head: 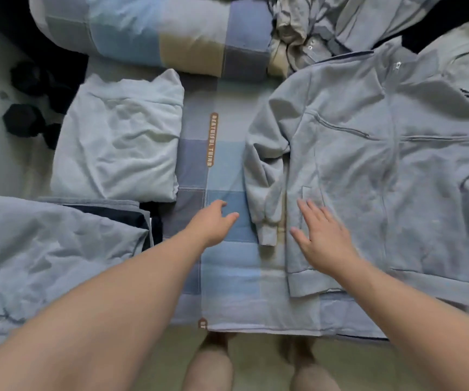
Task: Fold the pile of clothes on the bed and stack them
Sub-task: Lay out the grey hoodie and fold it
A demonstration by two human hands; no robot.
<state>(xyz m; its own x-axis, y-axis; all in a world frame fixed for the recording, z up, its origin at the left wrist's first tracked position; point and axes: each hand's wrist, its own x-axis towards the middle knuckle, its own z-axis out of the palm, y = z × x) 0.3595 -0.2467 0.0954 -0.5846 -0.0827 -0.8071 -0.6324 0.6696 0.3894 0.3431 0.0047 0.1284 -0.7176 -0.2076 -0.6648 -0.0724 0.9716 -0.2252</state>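
Right hand [323, 238] on jacket [382, 165] (hem nearward)

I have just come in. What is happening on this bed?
A person is folding clothes on the bed. A grey jacket lies spread flat, with one sleeve alongside its body. The right hand rests flat on the jacket near the hem. The left hand is open over the checked sheet, beside the sleeve, and holds nothing. A pale folded garment lies to the left, and a crumpled pile waits at the far side.
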